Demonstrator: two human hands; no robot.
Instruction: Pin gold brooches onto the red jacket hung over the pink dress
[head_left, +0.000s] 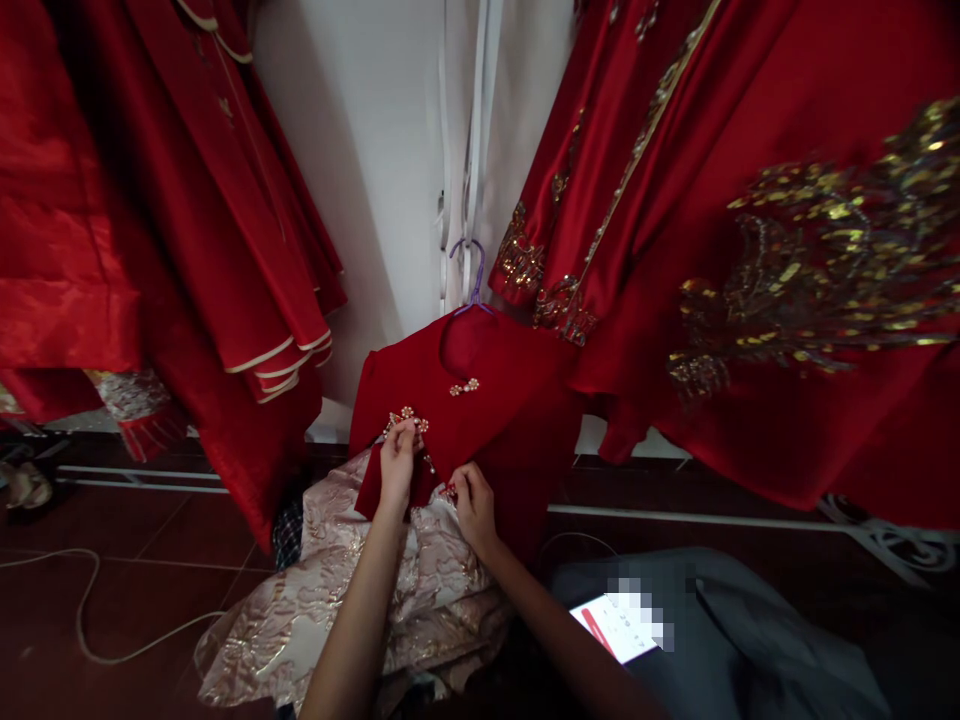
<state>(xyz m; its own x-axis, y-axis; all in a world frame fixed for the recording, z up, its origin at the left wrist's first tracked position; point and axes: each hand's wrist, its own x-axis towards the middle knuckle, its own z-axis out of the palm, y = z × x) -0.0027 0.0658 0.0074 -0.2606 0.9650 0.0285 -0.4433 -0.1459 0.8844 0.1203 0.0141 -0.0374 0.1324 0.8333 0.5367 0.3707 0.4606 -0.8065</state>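
A red jacket (517,420) hangs on a purple hanger (478,285) in front of me. Pearl and gold flower ornaments (465,387) decorate its front below the neckline. My left hand (397,455) is closed at the jacket's left front, its fingertips on a beaded flower cluster (409,415). Lower and to the right, my right hand (472,500) pinches a small red beaded piece (448,491) near the jacket's front edge. Whether that piece is attached to the jacket, I cannot tell. Beneath both hands lies a pale pink and gold brocade garment (330,610).
Red garments (202,220) hang at the left, and a red gown (750,300) with gold sequins hangs at the right. A lit phone (619,625) rests on grey cloth (720,610). A white cable (94,630) curves over the tiled floor. White rack bars (675,515) run low behind.
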